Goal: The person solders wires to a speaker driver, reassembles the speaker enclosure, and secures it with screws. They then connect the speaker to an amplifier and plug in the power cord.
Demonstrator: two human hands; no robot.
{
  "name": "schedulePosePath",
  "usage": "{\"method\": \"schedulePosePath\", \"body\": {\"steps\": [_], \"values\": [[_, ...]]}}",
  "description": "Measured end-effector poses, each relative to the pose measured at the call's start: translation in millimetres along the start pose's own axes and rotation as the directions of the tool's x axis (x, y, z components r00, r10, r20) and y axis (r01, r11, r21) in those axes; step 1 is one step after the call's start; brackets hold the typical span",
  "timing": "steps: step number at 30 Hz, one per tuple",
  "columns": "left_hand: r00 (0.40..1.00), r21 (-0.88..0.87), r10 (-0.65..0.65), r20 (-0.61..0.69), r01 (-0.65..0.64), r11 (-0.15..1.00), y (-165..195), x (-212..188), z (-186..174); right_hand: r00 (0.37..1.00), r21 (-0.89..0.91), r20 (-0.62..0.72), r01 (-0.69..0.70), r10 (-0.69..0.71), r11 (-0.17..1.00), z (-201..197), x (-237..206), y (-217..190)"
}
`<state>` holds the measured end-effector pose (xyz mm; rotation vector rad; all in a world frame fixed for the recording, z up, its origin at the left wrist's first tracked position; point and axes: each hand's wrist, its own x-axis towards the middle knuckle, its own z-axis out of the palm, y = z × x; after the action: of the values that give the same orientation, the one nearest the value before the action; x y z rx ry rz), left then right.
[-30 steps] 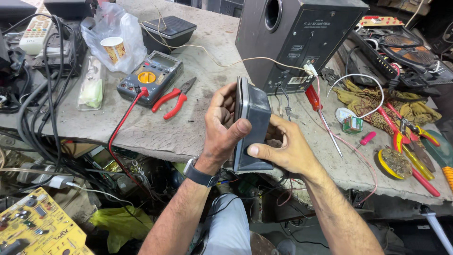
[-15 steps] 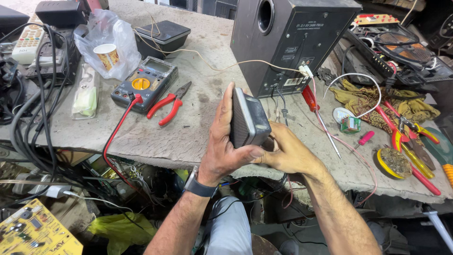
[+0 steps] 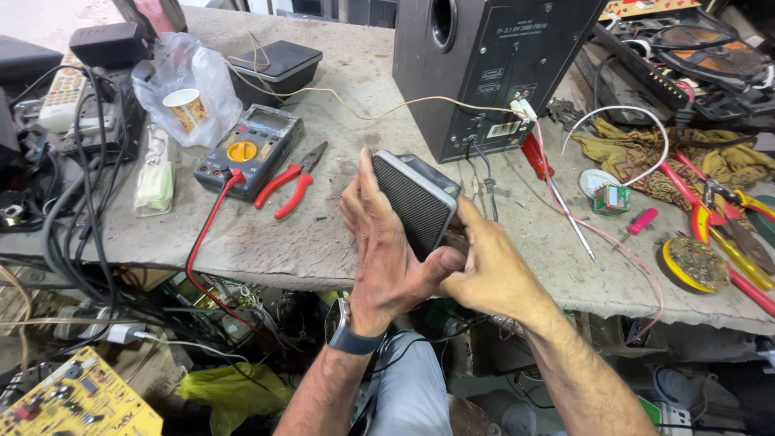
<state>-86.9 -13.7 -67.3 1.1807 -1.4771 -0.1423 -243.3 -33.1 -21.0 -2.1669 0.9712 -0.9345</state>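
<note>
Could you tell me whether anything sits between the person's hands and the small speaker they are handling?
No. The left hand grips the small speaker directly along its grille side, thumb under its lower corner, and the right hand touches its lower back edge. The pliers and the multimeter lie apart on the bench.

Small dark speaker box with a silver-edged mesh grille was held tilted above the bench's front edge, grille facing left, clasped between both hands.

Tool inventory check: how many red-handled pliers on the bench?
2 seen: red-handled pliers right of the multimeter; a second pair at the right edge beside the yellow cloth. More may hide in the clutter.
</note>
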Motion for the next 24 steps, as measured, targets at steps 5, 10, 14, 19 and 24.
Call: {"method": "schedulePosePath", "body": {"steps": [5,10,14,19,24], "values": [[0.993,-0.177,0.107,0.057,-0.095,0.980,-8.0,4.5,-9.7,0.999,0.263,-0.013,-0.042,0.048,0.964,2.9,9.0,23.9],[0.999,-0.121,0.025,0.039,-0.020,0.992,-63.3,82.5,-41.2,0.993,0.247,-0.114,0.003,0.026,0.969,-7.6,12.9,49.6],[0.994,0.026,-0.098,-0.045,0.099,0.995,-123.1,206.2,-53.5,0.991,0.238,-0.126,0.071,-0.042,0.969,-8.8,24.9,68.4],[0.959,0.776,-0.202,0.198,-0.027,0.630,-163.6,305.6,-36.1,0.988,0.211,-0.114,0.130,-0.108,0.969,-13.7,44.1,87.2],[0.762,0.838,-0.617,0.197,0.196,0.509,-177.4,351.9,-10.7,0.991,0.209,-0.110,0.092,-0.070,0.974,-21.7,67.9,108.7]]}}
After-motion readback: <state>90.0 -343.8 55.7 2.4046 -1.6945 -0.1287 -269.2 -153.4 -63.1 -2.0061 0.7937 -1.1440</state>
